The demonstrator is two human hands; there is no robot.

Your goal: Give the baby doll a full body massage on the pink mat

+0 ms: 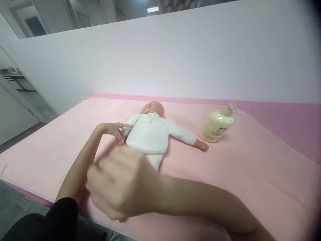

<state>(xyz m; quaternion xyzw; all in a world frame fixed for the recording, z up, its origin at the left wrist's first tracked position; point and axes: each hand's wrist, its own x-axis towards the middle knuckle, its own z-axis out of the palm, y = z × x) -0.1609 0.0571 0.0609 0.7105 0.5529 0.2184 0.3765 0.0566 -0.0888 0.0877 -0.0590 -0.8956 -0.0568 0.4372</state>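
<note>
A baby doll (150, 134) in a white garment is laid on its back on the pink mat (250, 174), head toward the wall, approx. in the middle of the mat. The left hand (115, 130) is stretched out to the doll's arm on that side; the index finger is extended and touches the sleeve near the shoulder, the other fingers are curled loosely, nothing is pinched. The right hand (120, 184) is held close to the camera, blurred, w/ fingers bent in a loose fist above the doll's lower part. Whether sth. is gripped in it cannot be told; the legs are hidden behind it.

A cream lotion bottle (217, 125) w/ pump lies tilted on the mat, just beside the doll's other hand, not touching.

Risk, as a judgement: if the doll's arm is swung outward, the bottle could be pushed or rolled. If the sleeve is pulled by one finger only, the doll could be dragged on the soft mat instead of the cloth moving.
</note>
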